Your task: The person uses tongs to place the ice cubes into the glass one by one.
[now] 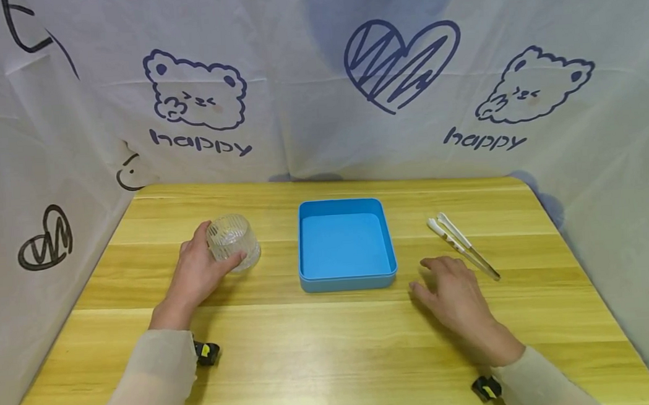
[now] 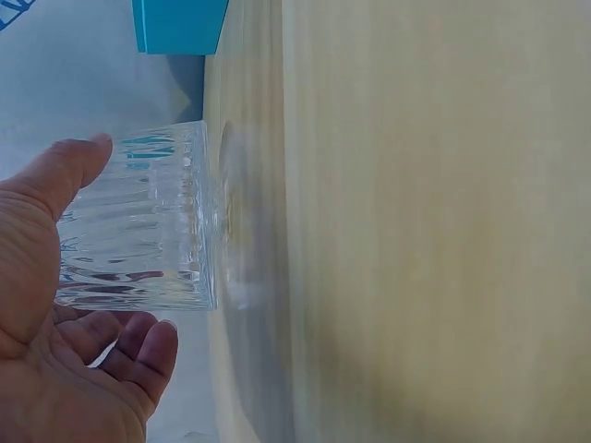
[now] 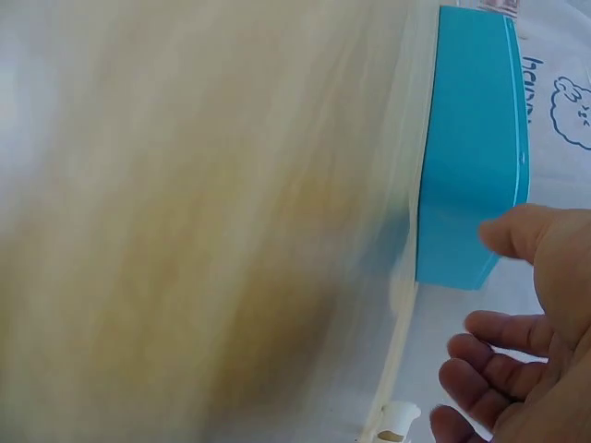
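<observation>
My left hand (image 1: pixel 197 269) grips a clear ribbed glass (image 1: pixel 232 239) at the left of the table, thumb on the near side and fingers round the far side. In the left wrist view the glass (image 2: pixel 152 221) is upright, its base close over the tabletop. My right hand (image 1: pixel 455 293) holds nothing, its fingers loosely bent above the table. Just left of it is a square blue open box (image 1: pixel 348 283), with nothing inside. A pair of tongs (image 1: pixel 463 245), white at one end and metal at the other, lies beyond the right hand's fingers.
The wooden table (image 1: pixel 312 364) is bordered at the back and sides by a white cloth (image 1: pixel 307 104) printed with bears and hearts. Small black devices with yellow marks sit by both wrists.
</observation>
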The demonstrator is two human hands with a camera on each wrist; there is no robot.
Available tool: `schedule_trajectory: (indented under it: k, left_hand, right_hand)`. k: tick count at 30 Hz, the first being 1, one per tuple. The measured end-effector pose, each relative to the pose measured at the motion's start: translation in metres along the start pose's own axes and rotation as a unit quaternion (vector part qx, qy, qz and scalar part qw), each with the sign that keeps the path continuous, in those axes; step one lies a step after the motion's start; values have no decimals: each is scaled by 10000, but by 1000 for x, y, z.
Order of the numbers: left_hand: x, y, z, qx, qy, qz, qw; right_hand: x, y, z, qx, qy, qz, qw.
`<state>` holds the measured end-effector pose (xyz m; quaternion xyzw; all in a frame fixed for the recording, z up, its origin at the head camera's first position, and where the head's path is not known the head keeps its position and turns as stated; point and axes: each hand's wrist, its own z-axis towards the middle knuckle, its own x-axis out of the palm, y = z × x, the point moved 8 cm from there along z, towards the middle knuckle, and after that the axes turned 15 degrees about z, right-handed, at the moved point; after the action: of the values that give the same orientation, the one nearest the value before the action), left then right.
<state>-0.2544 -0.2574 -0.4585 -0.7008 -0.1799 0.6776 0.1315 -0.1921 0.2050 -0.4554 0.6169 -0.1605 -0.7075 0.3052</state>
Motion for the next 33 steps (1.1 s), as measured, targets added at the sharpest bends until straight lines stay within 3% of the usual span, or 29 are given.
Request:
schedule_trajectory:
  k: [5,12,33]
  left_hand:
    - [1,0,2,-28,76,-50,10000]
    - [3,0,4,-19,110,-69,9999]
    - [4,0,6,11,97,-124,9999]
  right_hand:
    - [10,6,-5,-236,341,240,9989]
    - [24,6,-12,129,876,623,9941]
    - [27,6,-15,133,954,566,9937]
